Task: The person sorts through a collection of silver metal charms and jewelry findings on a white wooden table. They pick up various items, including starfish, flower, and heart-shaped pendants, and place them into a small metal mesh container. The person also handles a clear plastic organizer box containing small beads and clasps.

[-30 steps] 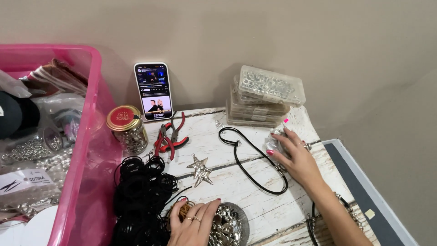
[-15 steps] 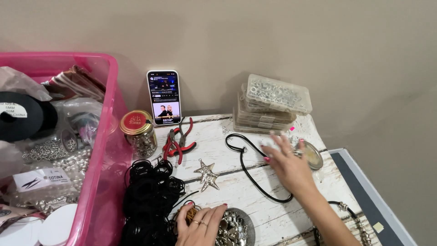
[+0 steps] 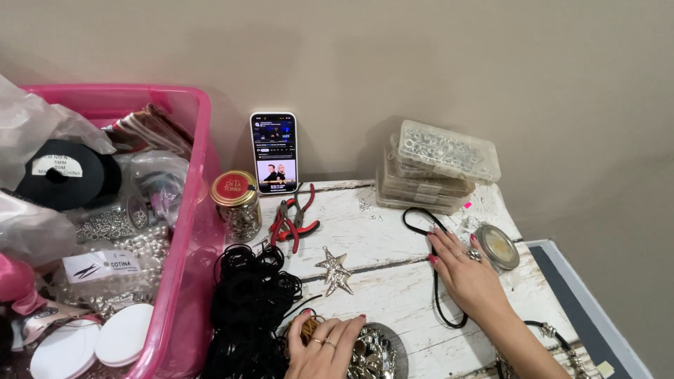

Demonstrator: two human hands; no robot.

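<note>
My right hand (image 3: 467, 270) lies flat on the white wooden table (image 3: 382, 242), fingers spread over a looped black cord (image 3: 421, 224), next to a small round tin (image 3: 497, 246). My left hand (image 3: 324, 344) rests at the near edge on a round tin of silver metal pieces (image 3: 379, 354), fingers curled against a brown bundle; whether it grips anything is unclear. A silver star charm (image 3: 335, 271) lies between the hands. A heap of black cords (image 3: 249, 302) sits left of the left hand.
A pink plastic bin (image 3: 186, 231) full of spools, bags and beads fills the left. A phone (image 3: 274, 151) leans on the wall, with a red-lidded jar (image 3: 236, 205) and red pliers (image 3: 295, 219) nearby. Stacked clear boxes (image 3: 435, 165) stand at the back right.
My right hand drew back from the far right corner toward me and now lies on the black cord beside the round tin. The view shifted left. My left hand stayed on the tin.
</note>
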